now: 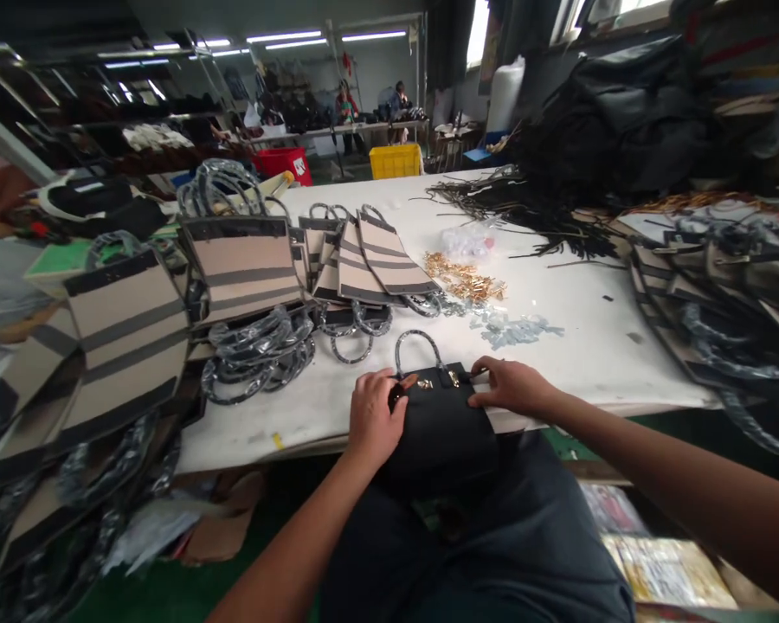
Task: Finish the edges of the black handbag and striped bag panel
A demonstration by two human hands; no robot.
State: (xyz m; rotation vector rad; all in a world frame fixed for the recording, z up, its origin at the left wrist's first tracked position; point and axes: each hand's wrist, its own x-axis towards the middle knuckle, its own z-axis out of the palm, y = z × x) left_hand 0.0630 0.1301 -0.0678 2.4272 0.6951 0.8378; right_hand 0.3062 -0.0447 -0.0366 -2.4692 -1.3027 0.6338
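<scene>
A black handbag piece (445, 428) with gold-coloured metal fittings and an upright plastic-wrapped handle (419, 336) rests on my lap against the table edge. My left hand (375, 420) is closed at its upper left corner. A small dark and brown object (399, 391) shows by the thumb; its kind I cannot make out. At the upper right corner, my right hand (516, 387) pinches the bag's edge by a dark strap end, thumb on the black front.
Striped beige and black bag panels (247, 268) with wrapped handles stand in piles at left; more bag panels (707, 303) lie at right. Gold metal fittings (471, 281), grey metal pieces (516, 329) and black straps (558, 216) lie on the white table (577, 355). People (347, 104) are in the background.
</scene>
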